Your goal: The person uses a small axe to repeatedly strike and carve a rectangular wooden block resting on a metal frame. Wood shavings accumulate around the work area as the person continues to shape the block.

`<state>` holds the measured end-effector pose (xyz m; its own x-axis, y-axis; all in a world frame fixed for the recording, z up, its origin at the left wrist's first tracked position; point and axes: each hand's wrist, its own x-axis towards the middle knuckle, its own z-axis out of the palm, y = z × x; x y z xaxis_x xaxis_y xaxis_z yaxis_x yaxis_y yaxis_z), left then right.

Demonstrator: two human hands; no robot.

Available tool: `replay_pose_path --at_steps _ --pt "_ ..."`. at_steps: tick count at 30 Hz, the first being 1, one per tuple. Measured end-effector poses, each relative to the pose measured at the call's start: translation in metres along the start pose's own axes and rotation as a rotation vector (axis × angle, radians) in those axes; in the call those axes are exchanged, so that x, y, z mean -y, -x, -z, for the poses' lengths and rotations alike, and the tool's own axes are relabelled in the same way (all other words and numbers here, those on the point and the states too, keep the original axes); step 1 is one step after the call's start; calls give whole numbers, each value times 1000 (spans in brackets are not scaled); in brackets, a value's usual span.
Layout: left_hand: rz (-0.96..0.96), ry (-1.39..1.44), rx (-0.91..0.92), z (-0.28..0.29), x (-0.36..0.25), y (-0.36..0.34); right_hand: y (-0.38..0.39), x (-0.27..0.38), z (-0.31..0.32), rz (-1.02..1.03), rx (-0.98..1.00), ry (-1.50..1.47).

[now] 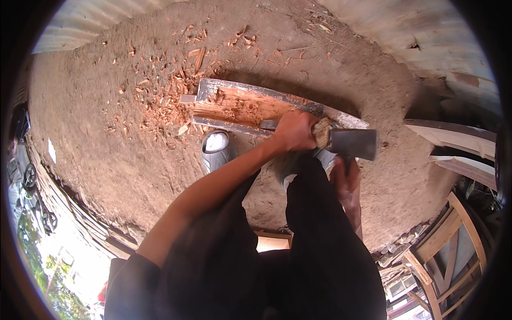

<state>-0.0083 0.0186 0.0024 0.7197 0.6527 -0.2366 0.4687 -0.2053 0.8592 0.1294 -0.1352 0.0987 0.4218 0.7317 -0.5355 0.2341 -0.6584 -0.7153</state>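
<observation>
Ground: bare brown earth (106, 165), wood chips (173, 98) thickest off the timber's left end.
Timber: the hollowed timber (248, 104) lies toward the ground's far edge, before the feet.
Left hand: the fist (296, 130) wraps a chisel (322, 133) over the timber's near edge.
Right hand: blurred hand (346, 184) curled round the handle of a flat-headed striking tool (353, 144).
Far edge: corrugated sheets (421, 40) at both corners.
Near right corner: wooden frames (453, 256).

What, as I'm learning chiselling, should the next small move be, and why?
Perhaps tap the chisel lightly with the hammer: the left hand grips it, blade at the hollowed wood, and the right hand has the hammer near the chisel's butt.
</observation>
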Motion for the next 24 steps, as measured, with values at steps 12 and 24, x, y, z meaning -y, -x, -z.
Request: replay_pose_path --at_steps 12,24 --pt "-6 -78 90 -5 7 2 0 -11 13 -30 10 -50" --pt "-21 -114 77 -11 9 8 -2 -2 28 -148 -5 -269"
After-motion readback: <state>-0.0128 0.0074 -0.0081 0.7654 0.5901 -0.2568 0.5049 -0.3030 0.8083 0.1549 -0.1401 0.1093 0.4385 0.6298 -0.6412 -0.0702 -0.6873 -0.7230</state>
